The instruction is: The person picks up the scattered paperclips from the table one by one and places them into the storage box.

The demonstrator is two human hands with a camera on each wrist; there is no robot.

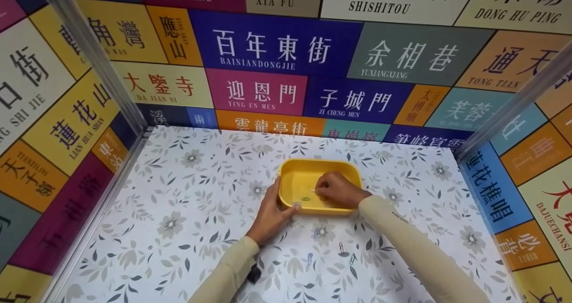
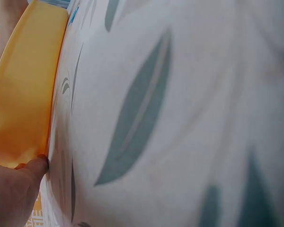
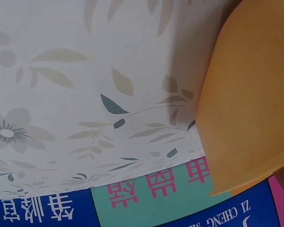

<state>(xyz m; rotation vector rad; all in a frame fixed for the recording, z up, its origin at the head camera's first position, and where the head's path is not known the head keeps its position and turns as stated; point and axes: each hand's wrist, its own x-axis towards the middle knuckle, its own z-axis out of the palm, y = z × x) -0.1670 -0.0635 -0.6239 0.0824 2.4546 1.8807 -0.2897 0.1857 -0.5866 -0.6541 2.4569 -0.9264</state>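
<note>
A yellow plastic tub [image 1: 288, 173] stands on the patterned cloth in the head view. My left hand [image 1: 271, 213] grips its near left corner, thumb along the front wall. In the left wrist view, the thumb [image 2: 35, 168] presses low on the tub wall [image 2: 26, 85]. Inside the tub is my right hand [image 1: 337, 190], fingers curled, pinching what looks like a small pale paper clip [image 1: 313, 190]; the fingers partly hide it. A green paper clip [image 1: 305, 199] lies on the tub floor. The right wrist view shows only the tub's outer wall [image 3: 251, 94], no fingers.
Several paper clips lie on the cloth in front of the tub: a blue one [image 1: 317, 233], a purple one [image 1: 309, 258], a reddish one [image 1: 341, 248] and a green one [image 1: 352, 259]. Sign-covered panels [image 1: 277, 44] enclose the back and sides.
</note>
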